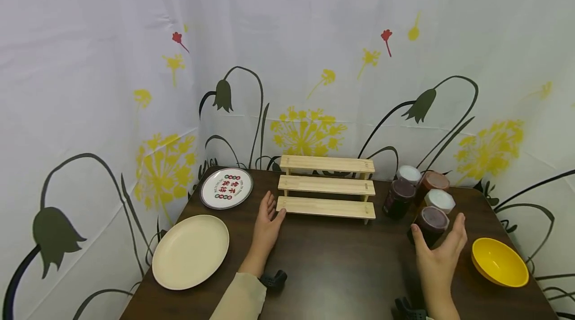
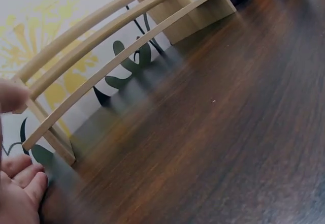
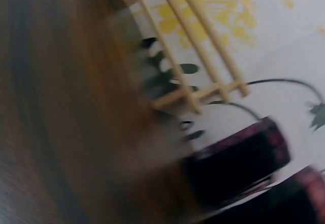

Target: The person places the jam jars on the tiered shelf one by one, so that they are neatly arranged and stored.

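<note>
A three-tier wooden rack stands at the back of the table. My left hand is beside its left end, fingers relaxed and thumb apart, holding nothing. In the left wrist view, the fingers show close to the rack's left foot. My right hand reaches toward a dark jar, thumb on its left and fingers spread on its right. Behind it stand another dark jar, a white-topped jar, a reddish-brown jar and a second white-topped jar.
A yellow bowl sits at the right edge of the table. On the left lie a cream oval plate and a round white plate with red lettering. A patterned curtain hangs close behind the dark wooden table.
</note>
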`<state>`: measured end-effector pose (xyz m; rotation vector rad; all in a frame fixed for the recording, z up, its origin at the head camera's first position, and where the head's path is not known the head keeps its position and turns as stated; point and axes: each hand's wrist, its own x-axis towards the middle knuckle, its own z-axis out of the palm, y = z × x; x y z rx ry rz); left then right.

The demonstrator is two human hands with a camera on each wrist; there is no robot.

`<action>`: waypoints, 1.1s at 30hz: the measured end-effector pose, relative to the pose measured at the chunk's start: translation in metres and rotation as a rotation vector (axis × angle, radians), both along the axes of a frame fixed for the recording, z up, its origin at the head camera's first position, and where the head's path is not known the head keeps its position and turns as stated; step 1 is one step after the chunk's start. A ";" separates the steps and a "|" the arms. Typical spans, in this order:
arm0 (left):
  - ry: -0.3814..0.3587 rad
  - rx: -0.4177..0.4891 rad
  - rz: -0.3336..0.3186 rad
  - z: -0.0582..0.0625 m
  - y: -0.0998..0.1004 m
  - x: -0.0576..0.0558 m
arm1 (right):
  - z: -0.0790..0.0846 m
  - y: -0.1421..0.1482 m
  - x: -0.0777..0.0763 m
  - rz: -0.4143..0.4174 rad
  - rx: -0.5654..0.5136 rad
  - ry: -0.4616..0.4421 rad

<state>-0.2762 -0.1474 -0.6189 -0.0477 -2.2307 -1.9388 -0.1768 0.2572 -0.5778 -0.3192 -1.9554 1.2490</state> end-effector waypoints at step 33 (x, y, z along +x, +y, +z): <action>-0.072 -0.273 -0.005 -0.001 0.002 -0.013 | -0.034 0.008 -0.014 0.004 -0.425 -0.234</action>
